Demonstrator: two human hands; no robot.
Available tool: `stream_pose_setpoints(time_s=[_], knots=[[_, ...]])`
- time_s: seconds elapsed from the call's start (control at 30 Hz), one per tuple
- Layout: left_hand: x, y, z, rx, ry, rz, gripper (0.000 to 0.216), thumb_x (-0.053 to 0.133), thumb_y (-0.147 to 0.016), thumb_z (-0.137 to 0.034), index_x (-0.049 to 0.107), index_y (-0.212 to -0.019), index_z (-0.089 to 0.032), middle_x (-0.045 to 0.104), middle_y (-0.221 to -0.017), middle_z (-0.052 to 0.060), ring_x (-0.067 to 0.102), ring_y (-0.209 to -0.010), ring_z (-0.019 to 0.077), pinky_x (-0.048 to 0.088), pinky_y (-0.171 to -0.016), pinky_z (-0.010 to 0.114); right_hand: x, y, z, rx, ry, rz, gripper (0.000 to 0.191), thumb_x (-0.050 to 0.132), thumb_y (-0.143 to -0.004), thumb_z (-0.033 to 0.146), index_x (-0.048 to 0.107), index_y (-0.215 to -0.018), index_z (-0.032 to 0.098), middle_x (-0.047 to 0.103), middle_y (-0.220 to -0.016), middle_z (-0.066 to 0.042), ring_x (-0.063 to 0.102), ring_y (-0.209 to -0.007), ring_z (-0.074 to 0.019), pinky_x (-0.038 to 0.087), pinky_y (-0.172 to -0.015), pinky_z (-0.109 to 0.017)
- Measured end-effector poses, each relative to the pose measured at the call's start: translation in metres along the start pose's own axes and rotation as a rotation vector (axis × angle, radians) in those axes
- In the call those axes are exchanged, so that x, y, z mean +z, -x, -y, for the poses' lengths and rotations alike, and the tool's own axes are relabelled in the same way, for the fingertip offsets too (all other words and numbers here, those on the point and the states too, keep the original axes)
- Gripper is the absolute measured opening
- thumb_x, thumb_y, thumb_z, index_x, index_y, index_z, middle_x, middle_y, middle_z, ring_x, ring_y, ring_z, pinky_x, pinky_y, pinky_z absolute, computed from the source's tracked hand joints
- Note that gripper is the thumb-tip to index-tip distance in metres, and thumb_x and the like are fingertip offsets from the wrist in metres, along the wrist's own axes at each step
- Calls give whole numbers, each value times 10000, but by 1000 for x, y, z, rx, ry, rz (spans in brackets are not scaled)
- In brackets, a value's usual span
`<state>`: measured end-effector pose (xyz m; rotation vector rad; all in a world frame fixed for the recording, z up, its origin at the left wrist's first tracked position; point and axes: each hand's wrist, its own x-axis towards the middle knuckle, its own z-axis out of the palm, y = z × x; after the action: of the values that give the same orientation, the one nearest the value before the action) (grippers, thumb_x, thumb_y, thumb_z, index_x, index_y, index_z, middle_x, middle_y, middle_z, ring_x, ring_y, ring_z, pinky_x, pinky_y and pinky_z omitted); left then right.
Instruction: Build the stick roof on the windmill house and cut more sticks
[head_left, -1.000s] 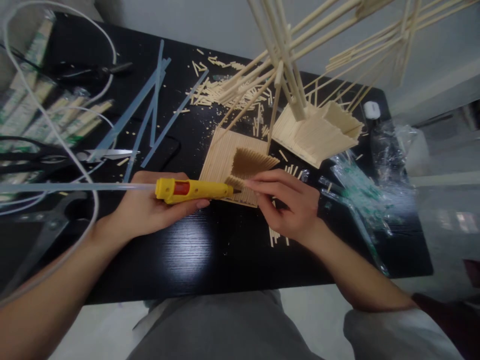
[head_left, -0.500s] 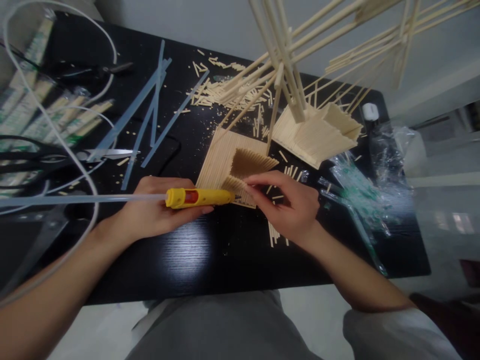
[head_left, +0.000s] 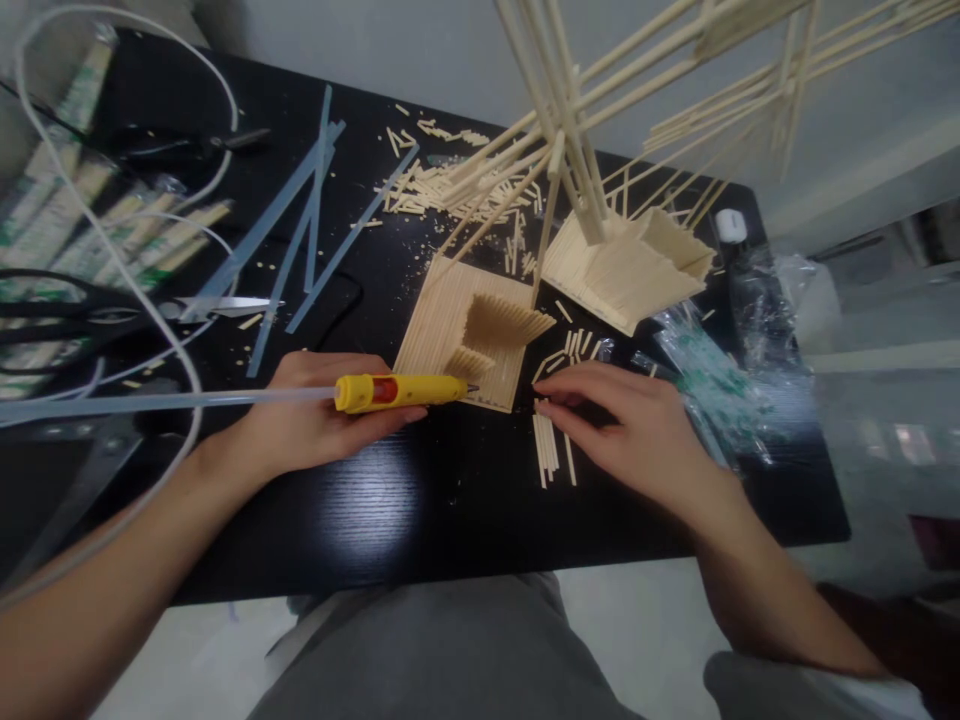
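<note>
My left hand (head_left: 322, 410) is wrapped round a yellow hot glue gun (head_left: 401, 392), with a long translucent glue stick (head_left: 172, 402) running out of its back. The gun's metal nozzle points right, over the front edge of a flat square base (head_left: 427, 320) made of thin wooden sticks. Short toothed stick walls (head_left: 499, 325) rise from that base in a corner shape. To the right, my right hand (head_left: 622, 415) has thumb and forefinger nearly together at the upper ends of several loose short sticks (head_left: 546, 450); whatever lies between the fingertips is too small to make out.
A larger stick structure (head_left: 592, 220) with tall poles stands behind right. Cut stick pieces (head_left: 480, 190) lie in a heap at the back. Spare glue sticks (head_left: 300, 200), scissors (head_left: 112, 310), pliers (head_left: 195, 142), a white cable (head_left: 127, 285) and plastic wrappers (head_left: 720, 370) surround the work.
My right hand has moved away from the short stick wall, right and slightly down to the loose sticks. My left hand and the glue gun have stayed almost still.
</note>
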<state>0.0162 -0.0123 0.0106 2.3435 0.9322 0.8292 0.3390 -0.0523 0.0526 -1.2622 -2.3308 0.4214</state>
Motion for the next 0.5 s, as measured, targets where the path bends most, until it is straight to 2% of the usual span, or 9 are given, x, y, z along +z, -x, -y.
stream_pose_setpoints(time_s=[0.03,0.1,0.17,0.2,0.5], knots=[[0,1,0,-3,2,3,259,751,-942,-374,681,-812,-162,621,-647,-54,565,-525,52,377,-497,187,-4,6,-1,37,20,121,197,752,-952,222,738,-1148,218,769,-1087,-64,767,-989,-221,656,-905,-372],[1,1,0,-10,9,12,260,744,-946,-382,689,-816,-164,634,-657,-53,573,-532,52,382,-501,185,-8,18,-3,91,63,286,471,855,-866,307,695,-1292,186,706,-1197,-117,722,-1115,-282,626,-1008,-466],[0,1,1,-9,10,23,251,740,-950,-379,694,-818,-169,642,-662,-53,582,-539,53,388,-505,184,-8,27,-2,123,85,361,709,926,-778,358,636,-1396,166,649,-1258,-147,674,-1187,-317,594,-1063,-517],[0,1,1,-1,3,25,247,735,-954,-379,696,-822,-173,646,-665,-53,586,-543,54,391,-507,184,-6,30,-2,132,89,377,767,940,-755,368,616,-1421,167,631,-1271,-151,658,-1202,-323,588,-1071,-526],[-1,3,4,55,-82,-15,300,701,-978,-414,690,-825,-157,622,-650,-46,568,-531,58,376,-493,187,0,34,4,128,95,361,674,931,-773,330,593,-1337,186,634,-1251,-127,646,-1185,-316,590,-1038,-511]])
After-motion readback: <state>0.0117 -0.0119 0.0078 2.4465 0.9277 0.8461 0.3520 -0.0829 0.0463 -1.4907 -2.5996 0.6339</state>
